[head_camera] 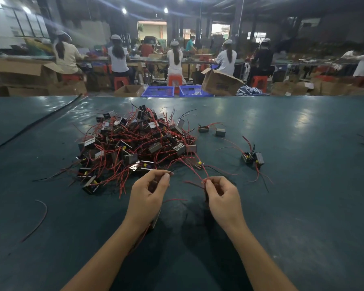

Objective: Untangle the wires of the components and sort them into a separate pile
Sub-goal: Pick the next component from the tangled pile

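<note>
Two bare forearms reach in from the near edge and rise over the dark green table [303, 217], hands side by side and a little apart. The left hand [149, 192] is turned palm inward with its fingers curled, thumb and forefinger pinching the end of a thin dark wire [171, 172] at its tips. A grey component [155, 221] with red leads shows partly behind the left wrist; whether it hangs or lies on the table cannot be told. The right hand [223, 196] mirrors this pose, fingers curled and thumb and forefinger closed on a few red wires [198, 175] that run up and away toward the heap.

A loose red wire [42, 217] lies curved on the table to the near left. Just beyond the hands sits the tangled pile [135, 148] of small block-shaped components, thick with red and some black leads. Right of it, apart from the heap, lie a pair of components [253, 158] touching each other, and farther back two more components [211, 130] near one another.

Past the table's far edge stand two blue crates [158, 91] and an open cardboard box [221, 81]. Behind them, workers [174, 59] in caps sit on red stools [175, 79] at a long bench.
</note>
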The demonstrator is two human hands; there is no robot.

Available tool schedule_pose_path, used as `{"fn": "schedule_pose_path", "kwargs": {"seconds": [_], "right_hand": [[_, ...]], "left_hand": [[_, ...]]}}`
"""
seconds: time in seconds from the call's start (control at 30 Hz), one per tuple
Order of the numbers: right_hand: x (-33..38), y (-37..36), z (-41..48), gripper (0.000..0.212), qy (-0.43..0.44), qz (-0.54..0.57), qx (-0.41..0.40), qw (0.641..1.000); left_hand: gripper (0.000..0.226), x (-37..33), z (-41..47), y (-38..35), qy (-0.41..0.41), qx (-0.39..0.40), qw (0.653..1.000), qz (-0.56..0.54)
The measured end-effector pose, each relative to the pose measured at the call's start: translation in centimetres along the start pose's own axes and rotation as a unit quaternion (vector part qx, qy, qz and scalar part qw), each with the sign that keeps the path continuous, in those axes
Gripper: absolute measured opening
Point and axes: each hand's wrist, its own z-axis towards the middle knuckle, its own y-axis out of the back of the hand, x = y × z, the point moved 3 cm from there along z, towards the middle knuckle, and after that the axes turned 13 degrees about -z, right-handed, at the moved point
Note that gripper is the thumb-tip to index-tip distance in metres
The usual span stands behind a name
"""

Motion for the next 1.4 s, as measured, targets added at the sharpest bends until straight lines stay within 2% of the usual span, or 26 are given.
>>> {"fn": "schedule_pose_path", "kwargs": {"seconds": [0.07,0.23,0.33,0.5,0.53,0.6,0.67,0.73,0.87,1.0,1.13,1.4], "right_hand": [[0.0,0.0,0.2,0.017,0.023,-0.057,-0.017,0.998],[-0.8,0.0,0.9,0.017,-0.002,-0.074,-0.017,0.997],[-0.6,0.1,0.9,0.018,0.017,-0.107,-0.038,0.993],[-0.3,0.3,0.8,0.007,0.047,-0.149,-0.054,0.986],[-0.1,0.4,0.7,0.008,0.063,-0.171,-0.066,0.981],[0.5,0.4,0.2,0.026,0.127,-0.227,-0.102,0.960],[1.6,0.2,-0.4,0.026,0.209,-0.243,-0.117,0.940],[2.1,-0.3,-0.9,0.022,0.259,-0.264,-0.096,0.924],[1.8,-1.2,-0.5,0.030,0.247,-0.313,-0.035,0.916],[2.5,-2.0,0.8,0.027,0.268,-0.355,-0.008,0.896],[2.2,-2.1,1.3,0.023,0.253,-0.341,-0.007,0.905],[1.6,-1.3,0.7,0.008,0.239,-0.188,-0.053,0.951]], "left_hand": [[0.015,-0.2,-0.1,-0.1,0.013,0.003,1.000,-0.019],[0.014,-0.2,-0.1,-0.3,0.034,0.007,0.999,-0.040],[0.013,-0.1,-0.1,-0.4,0.040,0.008,0.998,-0.039],[0.014,0.2,-0.1,-0.4,0.047,0.006,0.998,-0.037],[0.014,0.2,-0.1,-0.3,0.049,0.006,0.998,-0.039],[0.014,0.2,0.0,-0.3,0.050,0.005,0.998,-0.042],[0.014,0.2,0.0,-0.3,0.051,0.003,0.998,-0.042],[0.014,0.2,0.0,-0.3,0.052,0.004,0.998,-0.041],[0.014,0.4,0.1,-0.2,0.058,0.005,0.997,-0.042],[0.016,0.7,0.1,-0.2,0.082,-0.007,0.995,-0.055],[0.017,0.8,0.2,0.0,0.107,-0.017,0.991,-0.082],[0.020,0.4,0.1,-0.3,0.128,-0.003,0.983,-0.132]]}}
